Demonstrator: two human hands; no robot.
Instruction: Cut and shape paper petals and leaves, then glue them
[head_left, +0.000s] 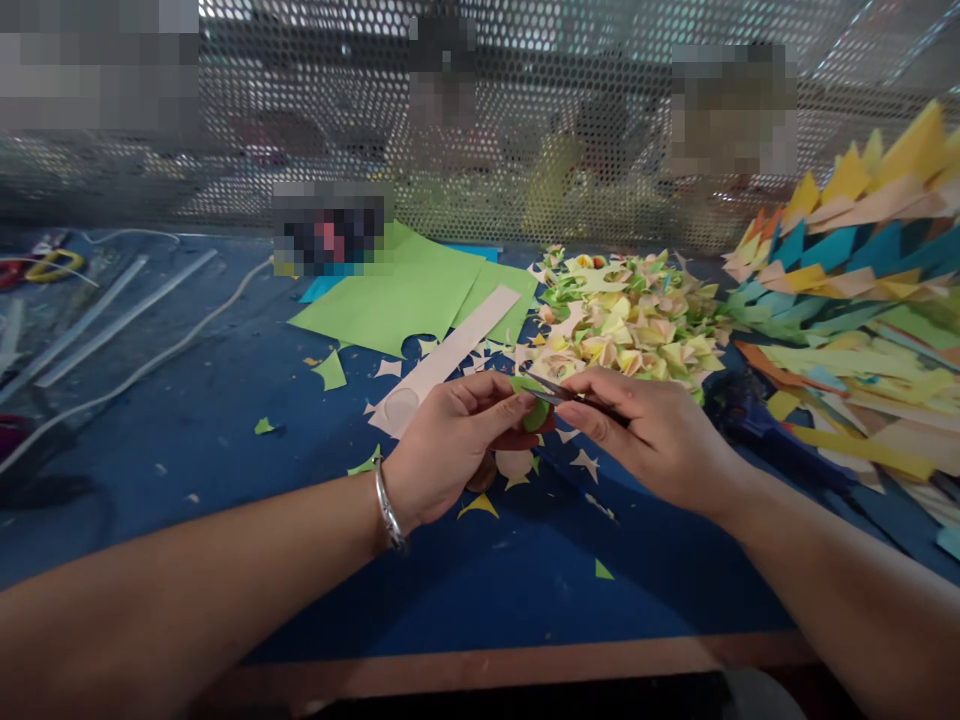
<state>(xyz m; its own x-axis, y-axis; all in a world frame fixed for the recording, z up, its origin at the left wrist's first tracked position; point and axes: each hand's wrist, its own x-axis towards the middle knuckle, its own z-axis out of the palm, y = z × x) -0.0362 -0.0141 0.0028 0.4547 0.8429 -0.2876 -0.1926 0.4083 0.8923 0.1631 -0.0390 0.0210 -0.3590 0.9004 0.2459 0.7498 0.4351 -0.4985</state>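
Note:
Between thumb and fingers, my left hand (469, 435) pinches a small green paper piece (536, 415). My right hand (645, 425) is closed on a slim dark metal tool (555, 388), whose pointed end lies against the green piece; whether it is scissors or tweezers I cannot tell. Left of my hands lies a pale pink paper strip (457, 350) with a round mark at its near end. Behind it are green paper sheets (397, 290). A round pale piece (514, 462) lies below my fingers among cut scraps.
A heap of paper pieces (630, 320) stands behind my right hand. Farther right are layered coloured paper points (862, 240), loose strips (885, 400) and a blue tool (780, 430). A white cord (172, 340), clear sticks (131, 315) and yellow-handled scissors (56, 265) lie left. Perforated metal (510, 180) backs the table.

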